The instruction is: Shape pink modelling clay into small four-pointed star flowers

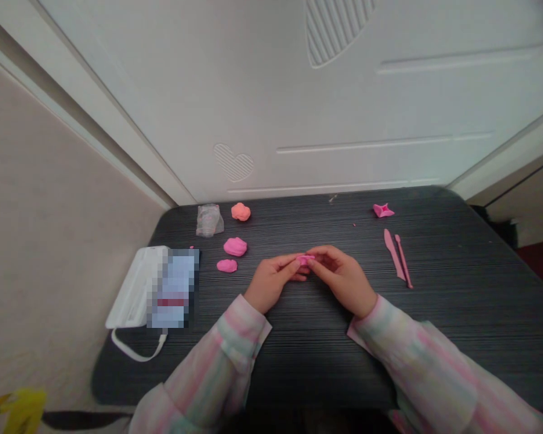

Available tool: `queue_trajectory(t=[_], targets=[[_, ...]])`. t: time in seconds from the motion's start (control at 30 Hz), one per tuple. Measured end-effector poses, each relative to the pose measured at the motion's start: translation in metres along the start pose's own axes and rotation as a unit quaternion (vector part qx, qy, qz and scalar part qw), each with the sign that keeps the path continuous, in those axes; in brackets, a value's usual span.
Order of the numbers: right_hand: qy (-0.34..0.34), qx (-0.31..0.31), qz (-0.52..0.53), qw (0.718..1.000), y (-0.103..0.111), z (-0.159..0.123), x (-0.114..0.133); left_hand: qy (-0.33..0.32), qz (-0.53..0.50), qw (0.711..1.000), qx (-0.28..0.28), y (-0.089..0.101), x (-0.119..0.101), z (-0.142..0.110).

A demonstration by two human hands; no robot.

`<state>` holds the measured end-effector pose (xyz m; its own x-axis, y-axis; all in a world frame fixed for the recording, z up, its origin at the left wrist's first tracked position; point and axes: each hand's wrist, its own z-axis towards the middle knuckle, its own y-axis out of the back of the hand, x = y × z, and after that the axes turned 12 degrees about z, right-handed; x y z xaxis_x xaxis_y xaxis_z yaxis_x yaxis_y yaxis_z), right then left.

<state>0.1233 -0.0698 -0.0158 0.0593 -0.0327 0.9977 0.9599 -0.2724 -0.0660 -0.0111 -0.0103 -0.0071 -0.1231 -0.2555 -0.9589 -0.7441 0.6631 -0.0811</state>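
One dark table [308, 367], left hand [268, 282] and right hand [346, 277] close together above its middle.
At the table's right lies a pink knife [393, 254]; at its left, a larger pink lump [236, 246]; at its back right, a folded pink shape [383, 210]. Above the table's middle, thumbs and fingers of both hands pinch a small pink piece [304, 260]. It looks soft, so light, even pressure should serve best; a hard squeeze could crease or tear it.

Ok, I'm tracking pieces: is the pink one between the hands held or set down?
Held: the left hand and right hand pinch the pink piece between their fingertips.
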Motion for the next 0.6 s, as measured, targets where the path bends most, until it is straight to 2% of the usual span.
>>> queue_trajectory(t=[0.1, 0.23, 0.43, 0.6], targets=[[-0.010, -0.012, 0.030, 0.999, -0.0014, 0.0003, -0.0003, -0.028, 0.027, 0.999, -0.025, -0.0042, -0.0001, -0.0009], [-0.013, 0.026, 0.036, 0.999, -0.0019, -0.0001, 0.0024, -0.040, 0.026, 0.996, -0.071, -0.0072, 0.0011, -0.0010], [-0.020, 0.077, 0.060, 0.995, -0.0024, -0.0005, 0.0027, -0.039, 0.023, 0.996, -0.079, -0.0036, 0.0020, 0.0001], [0.029, 0.050, -0.046, 0.997, -0.0014, -0.0003, 0.0011, -0.019, -0.020, 0.998, -0.061, -0.0042, 0.0036, -0.0004]])
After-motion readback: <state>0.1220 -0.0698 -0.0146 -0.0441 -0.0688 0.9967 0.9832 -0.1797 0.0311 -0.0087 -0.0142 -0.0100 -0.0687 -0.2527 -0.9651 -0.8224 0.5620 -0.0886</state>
